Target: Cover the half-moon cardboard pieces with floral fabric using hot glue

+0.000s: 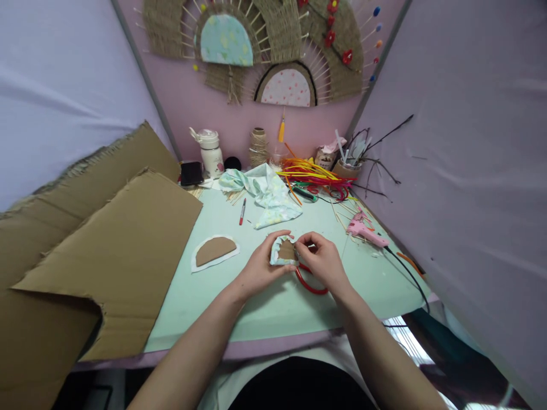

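Observation:
My left hand (261, 263) is closed around a half-round cardboard piece (287, 250) whose edges are wrapped in pale floral fabric. At the right end of that piece, the fingers of my right hand (322, 259) are pinched together on the fabric edge. A red looped handle (311, 285), apparently of scissors, lies on the table beneath my right hand; the rest of it is hidden. To the left rests another cardboard half-disc (216, 250) on a slightly larger white-backed fabric cutout (200, 265).
Large cardboard sheets (141, 239) cover the left side. Crumpled floral fabric (273, 199) and a red pen (243, 212) lie beyond my hands. A pink glue gun (366, 232) with a cord sits at right. Behind stand a white bottle (211, 156), twine (258, 148) and colourful stems (314, 171).

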The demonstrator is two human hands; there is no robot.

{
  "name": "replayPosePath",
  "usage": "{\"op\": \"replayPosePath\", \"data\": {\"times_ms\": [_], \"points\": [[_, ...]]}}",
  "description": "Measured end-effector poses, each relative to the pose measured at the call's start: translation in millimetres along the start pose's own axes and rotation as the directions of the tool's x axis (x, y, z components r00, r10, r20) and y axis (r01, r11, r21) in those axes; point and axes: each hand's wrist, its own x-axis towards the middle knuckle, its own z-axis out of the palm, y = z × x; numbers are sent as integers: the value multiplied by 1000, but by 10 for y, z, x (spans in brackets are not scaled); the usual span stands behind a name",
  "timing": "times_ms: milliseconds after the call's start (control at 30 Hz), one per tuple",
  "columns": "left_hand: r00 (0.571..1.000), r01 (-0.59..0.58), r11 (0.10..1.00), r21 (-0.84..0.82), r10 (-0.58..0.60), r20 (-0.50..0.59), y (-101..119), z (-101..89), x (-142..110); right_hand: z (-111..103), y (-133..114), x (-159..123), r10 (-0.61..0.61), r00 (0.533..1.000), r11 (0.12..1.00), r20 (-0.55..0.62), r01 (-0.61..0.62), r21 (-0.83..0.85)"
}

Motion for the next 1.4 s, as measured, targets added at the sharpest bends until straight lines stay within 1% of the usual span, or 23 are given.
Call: {"op": "replayPosePath", "data": {"times_ms": [133, 233, 333, 433, 500, 567, 633, 733, 833, 900, 933, 967, 1033, 1100, 1133, 1200, 1300, 1367, 1400], "points": [[998, 64, 997, -37, -64, 3, -15, 1, -4, -4, 13, -19, 4, 999, 1000, -38, -4, -11], [999, 54, 998, -31, -54, 4, -26, 9, 2, -2, 20, -37, -35, 999, 999, -19, 34, -38], [1000, 32, 999, 5, -32, 1, -29, 24, 11, 7, 18, -52, -187, 982, 971, -18, 182, -158], [998, 62, 998, 32, -63, 10, -24, 41, 17, 9, 11, -57, -358, 934, 889, 7, 343, -304], [996, 90, 995, 49, -91, 22, -16, 47, 19, 6, 11, -56, -431, 902, 835, 27, 410, -366], [994, 96, 993, 61, -98, 38, -5, 48, 20, 5, 16, -54, -459, 888, 812, 28, 432, -392], [995, 84, 995, 62, -88, 53, 7, 47, 18, 10, 27, -51, -429, 903, 834, 10, 401, -379], [993, 93, 995, 18, -94, 72, 17, 52, 10, 18, 52, -41, -300, 954, 915, -8, 285, -286], [983, 174, 979, -103, -166, 82, 4, 43, 9, -16, 77, -23, -184, 983, 969, -14, 179, -169], [978, 211, 956, -205, -208, 35, -24, 10, 20, -81, 87, -16, -145, 989, 976, -28, 138, -171], [975, 209, 945, -251, -220, -16, -43, -18, 30, -125, 89, -19, -130, 991, 970, -15, 125, -208], [970, 198, 936, -292, -230, -80, -64, -51, 42, -172, 90, -26, -117, 993, 957, 25, 119, -265], [949, 157, 919, -362, -242, -202, -103, -124, 67, -263, 89, -56, -76, 985, 909, 152, 131, -395], [931, 116, 899, -423, -246, -269, -127, -188, 87, -327, 94, -101, -34, 969, 854, 244, 155, -497], [926, 101, 887, -450, -250, -284, -131, -210, 92, -349, 102, -123, -22, 965, 832, 260, 162, -531], [920, 88, 869, -487, -259, -296, -125, -232, 97, -383, 138, -156, -20, 968, 805, 249, 164, -570], [915, 85, 858, -507, -269, -301, -108, -232, 95, -478, 249, -146, -56, 979, 782, 198, 166, -601], [914, 85, 863, -498, -266, -306, -109, -229, 95, -611, 354, -87, -80, 987, 755, 140, 152, -638], [914, 84, 867, -492, -264, -309, -114, -230, 96, -699, 411, -43, -78, 992, 731, 97, 123, -671]]}}
